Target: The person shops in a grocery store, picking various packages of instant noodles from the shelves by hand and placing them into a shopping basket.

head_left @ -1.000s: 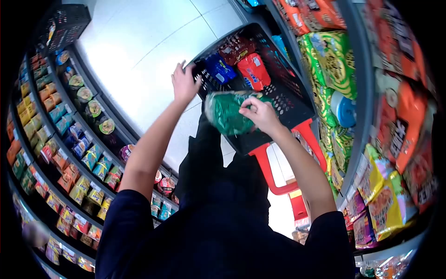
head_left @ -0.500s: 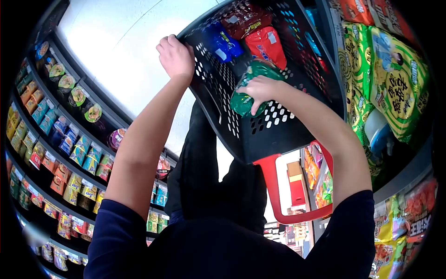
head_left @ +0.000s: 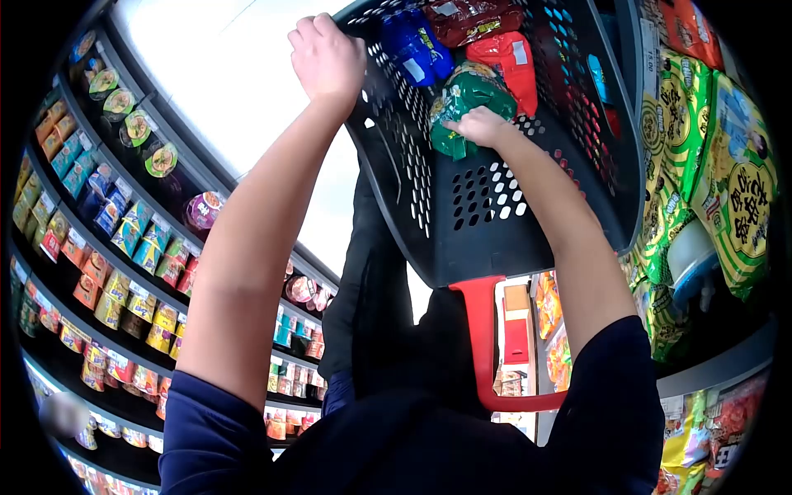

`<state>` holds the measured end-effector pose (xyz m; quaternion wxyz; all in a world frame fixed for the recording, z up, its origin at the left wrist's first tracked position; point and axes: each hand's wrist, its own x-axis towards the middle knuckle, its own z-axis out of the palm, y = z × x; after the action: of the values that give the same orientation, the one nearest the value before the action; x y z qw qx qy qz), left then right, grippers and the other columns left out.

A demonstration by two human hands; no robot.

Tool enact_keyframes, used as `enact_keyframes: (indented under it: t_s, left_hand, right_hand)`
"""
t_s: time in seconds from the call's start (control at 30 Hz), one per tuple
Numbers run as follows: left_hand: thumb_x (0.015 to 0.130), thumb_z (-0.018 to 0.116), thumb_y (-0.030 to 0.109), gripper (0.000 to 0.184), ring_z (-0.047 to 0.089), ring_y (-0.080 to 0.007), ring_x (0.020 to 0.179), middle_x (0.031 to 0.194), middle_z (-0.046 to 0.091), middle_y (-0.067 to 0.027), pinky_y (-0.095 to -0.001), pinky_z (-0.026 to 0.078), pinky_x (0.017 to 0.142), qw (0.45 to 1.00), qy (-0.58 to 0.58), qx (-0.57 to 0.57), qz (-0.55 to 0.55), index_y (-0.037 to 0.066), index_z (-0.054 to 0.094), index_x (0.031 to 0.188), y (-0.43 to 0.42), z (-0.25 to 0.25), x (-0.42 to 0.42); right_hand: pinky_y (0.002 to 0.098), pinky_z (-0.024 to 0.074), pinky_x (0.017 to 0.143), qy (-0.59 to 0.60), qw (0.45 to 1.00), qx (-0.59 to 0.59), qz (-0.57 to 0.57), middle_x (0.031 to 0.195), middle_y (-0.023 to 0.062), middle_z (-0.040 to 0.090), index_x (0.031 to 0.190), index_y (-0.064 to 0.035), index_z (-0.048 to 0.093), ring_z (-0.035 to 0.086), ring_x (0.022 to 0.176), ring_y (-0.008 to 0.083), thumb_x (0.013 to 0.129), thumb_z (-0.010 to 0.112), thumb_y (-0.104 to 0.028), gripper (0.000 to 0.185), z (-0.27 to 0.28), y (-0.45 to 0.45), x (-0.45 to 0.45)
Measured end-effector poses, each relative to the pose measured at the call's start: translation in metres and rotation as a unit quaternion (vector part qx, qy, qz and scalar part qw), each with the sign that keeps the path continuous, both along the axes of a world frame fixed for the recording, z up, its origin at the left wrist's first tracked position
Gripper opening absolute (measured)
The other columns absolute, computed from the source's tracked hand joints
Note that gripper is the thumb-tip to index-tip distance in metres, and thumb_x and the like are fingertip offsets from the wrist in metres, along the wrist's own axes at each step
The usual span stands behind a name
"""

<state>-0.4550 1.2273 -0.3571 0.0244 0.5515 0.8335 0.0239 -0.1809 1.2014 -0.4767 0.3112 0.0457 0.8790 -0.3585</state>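
Green plastic packet (head_left: 462, 92) lies inside the black shopping basket (head_left: 495, 257), about the middle of its perforated floor, its glossy wrap creased. The right grip (head_left: 482, 127) is on the packet's near right part, fingers pointing toward the basket's left wall; I cannot tell whether they are closed on the wrap or only resting there. The left grip (head_left: 327, 59) is clasped on the basket's left rim near the far end, with knuckles on the outer side; the thumb is hidden.

Three more packets lie in the basket's far part. A red packet (head_left: 513, 73) with a white label is just beside the green one, toward the basket's right wall. A blue packet (head_left: 415, 48), also labelled, lies against the basket's left wall, and a dark brown packet (head_left: 477, 23) sits at the basket's far end, between those two and beyond them. Toward the basket's near end the floor shows rows of oval holes, some bright with light from below. A red handle (head_left: 487, 351) extends from the basket's near edge, toward the wearer.

Left of the basket, across pale floor (head_left: 264, 91), curved shelves (head_left: 177, 359) carry rows of small packets and lidded noodle bowls (head_left: 160, 159). Right of the basket stand green-and-yellow striped bags (head_left: 742, 198), with a white-and-blue container (head_left: 695, 257) near them.
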Motion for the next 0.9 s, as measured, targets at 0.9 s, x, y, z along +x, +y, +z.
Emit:
enact_keyframes:
  t_s: [0.9]
  left_hand:
    - [0.08,0.061,0.015,0.052,0.052,-0.0454,0.107,0.133,0.037,-0.0278,-0.0472,0.046,0.089,0.977,-0.169,-0.073,0.111,0.001,0.036,0.123,0.013,0.004,0.017]
  right_hand:
    - [0.0411,0.0476,0.086,-0.162,0.892,-0.113,-0.407,0.097,0.0185,0.067,0.102,-0.0177,0.069,0.061,0.099,0.0338,0.075,0.051,-0.01,0.034,-0.036,0.037,0.033]
